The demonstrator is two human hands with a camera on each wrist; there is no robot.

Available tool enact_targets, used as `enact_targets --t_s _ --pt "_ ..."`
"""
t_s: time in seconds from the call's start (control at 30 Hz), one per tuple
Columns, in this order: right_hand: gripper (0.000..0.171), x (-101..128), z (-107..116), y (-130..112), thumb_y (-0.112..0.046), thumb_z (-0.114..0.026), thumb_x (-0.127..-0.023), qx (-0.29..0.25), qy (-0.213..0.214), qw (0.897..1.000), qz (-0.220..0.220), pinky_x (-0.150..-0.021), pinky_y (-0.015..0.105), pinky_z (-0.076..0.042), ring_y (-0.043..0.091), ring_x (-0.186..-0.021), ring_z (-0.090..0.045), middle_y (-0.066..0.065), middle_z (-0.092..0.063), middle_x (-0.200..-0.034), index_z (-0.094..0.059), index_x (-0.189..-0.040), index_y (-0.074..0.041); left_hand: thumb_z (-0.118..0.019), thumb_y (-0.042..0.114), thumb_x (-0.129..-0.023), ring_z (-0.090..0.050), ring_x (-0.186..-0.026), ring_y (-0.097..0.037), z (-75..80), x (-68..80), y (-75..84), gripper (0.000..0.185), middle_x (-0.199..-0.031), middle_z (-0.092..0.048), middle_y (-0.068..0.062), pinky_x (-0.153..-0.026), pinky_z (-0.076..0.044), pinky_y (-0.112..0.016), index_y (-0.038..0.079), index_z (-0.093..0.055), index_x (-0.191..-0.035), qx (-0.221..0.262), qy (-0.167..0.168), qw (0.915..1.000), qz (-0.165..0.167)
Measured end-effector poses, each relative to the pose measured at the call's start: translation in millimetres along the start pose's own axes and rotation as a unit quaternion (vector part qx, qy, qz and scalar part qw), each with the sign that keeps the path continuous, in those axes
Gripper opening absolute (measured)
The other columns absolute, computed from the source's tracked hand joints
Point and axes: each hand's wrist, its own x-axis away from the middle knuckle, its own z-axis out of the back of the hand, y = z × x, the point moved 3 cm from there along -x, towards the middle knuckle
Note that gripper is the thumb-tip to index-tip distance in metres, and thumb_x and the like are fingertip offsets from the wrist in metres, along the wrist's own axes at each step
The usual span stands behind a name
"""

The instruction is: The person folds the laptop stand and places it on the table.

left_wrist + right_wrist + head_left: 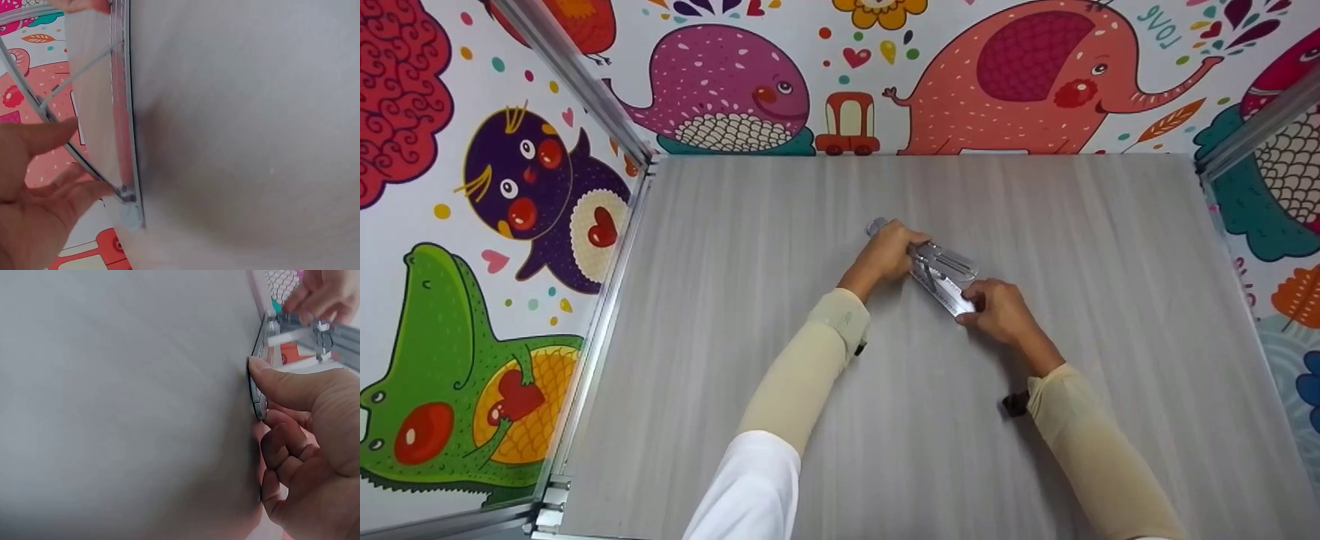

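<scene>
A grey hinged folding stand [952, 262] is held a little right of the table's middle, opened into a V. Its slotted upper arm lies above a shiny lower bar [943, 294], and a thin strut [84, 68] spans the two. Near the hinge end, my left hand [889, 251] pinches the upper arm between thumb and fingers. My right hand [1001, 309] pinches the free end of the lower bar, thumb on one face and curled fingers on the other. In the right wrist view, the left hand [326, 295] shows beyond the stand.
The grey wood-grain table [720, 300] spreads around both hands. Metal rails [592, 360] edge it on the left. Walls printed with cartoon animals, such as an elephant [1012, 97], stand at the back and sides.
</scene>
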Motion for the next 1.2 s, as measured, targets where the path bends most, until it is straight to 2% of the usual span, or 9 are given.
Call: enact_targets --t_s 0.2,0.43,0.6,0.73,1.03,1.2 --pt "0.038 19 -17 -19 -0.014 -0.092 -0.070 -0.002 0.048 0.998 -0.038 -0.070 0.040 -0.047 0.026 -0.075 -0.061 0.014 -0.068 -0.083 -0.069 -0.096 0.002 -0.067 -0.011 -0.084 -0.053 -0.109 -0.012 -1.2 -10.2 -0.7 0.063 -0.126 -0.065 0.001 -0.099 -0.047 -0.027 0.025 -0.067 -0.136 0.015 -0.067 0.9976 -0.004" --pt "0.036 32 -35 -39 -0.015 -0.091 -0.069 -0.007 0.101 0.990 -0.099 -0.068 0.045 -0.048 0.030 -0.074 -0.060 0.014 -0.065 -0.080 -0.066 -0.090 0.001 -0.062 -0.018 -0.082 -0.052 -0.120 -0.014 -4.7 -26.2 2.0 0.068 -0.132 -0.061 0.001 -0.107 -0.046 -0.029 0.027 -0.070 -0.132 0.013 -0.124 0.9910 -0.049" --pt "0.035 35 -40 -47 -0.017 -0.091 -0.070 -0.001 0.129 0.984 -0.126 -0.065 0.046 -0.046 0.030 -0.073 -0.059 0.014 -0.063 -0.081 -0.067 -0.087 0.001 -0.065 -0.017 -0.083 -0.051 -0.117 -0.014 -3.9 -38.7 7.3 0.062 -0.129 -0.059 0.001 -0.105 -0.046 -0.030 0.025 -0.073 -0.129 0.024 -0.157 0.9853 -0.064" --pt "0.035 38 -44 -52 -0.018 -0.092 -0.070 0.000 0.143 0.979 -0.149 -0.065 0.046 -0.048 0.029 -0.074 -0.060 0.013 -0.064 -0.082 -0.068 -0.087 0.000 -0.063 -0.018 -0.083 -0.051 -0.114 -0.013 -4.3 -41.9 9.4 0.062 -0.127 -0.058 0.002 -0.103 -0.047 -0.028 0.025 -0.074 -0.126 0.035 -0.164 0.9839 -0.062" --pt "0.034 38 -53 -64 -0.023 -0.092 -0.070 -0.003 0.155 0.973 -0.171 -0.062 0.048 -0.048 0.029 -0.071 -0.061 0.011 -0.064 -0.080 -0.068 -0.085 -0.003 -0.062 -0.018 -0.083 -0.051 -0.114 -0.013 -5.6 -38.7 4.5 0.061 -0.128 -0.056 0.001 -0.106 -0.046 -0.029 0.027 -0.076 -0.121 0.060 -0.149 0.9855 -0.054" --pt "0.036 38 -54 -65 -0.025 -0.092 -0.071 0.015 0.148 0.976 -0.161 -0.061 0.047 -0.047 0.029 -0.070 -0.061 0.010 -0.064 -0.080 -0.068 -0.087 -0.003 -0.064 -0.017 -0.083 -0.052 -0.118 -0.014 -6.6 -36.8 0.8 0.060 -0.130 -0.055 0.000 -0.110 -0.045 -0.033 0.027 -0.076 -0.123 0.070 -0.144 0.9864 -0.039"
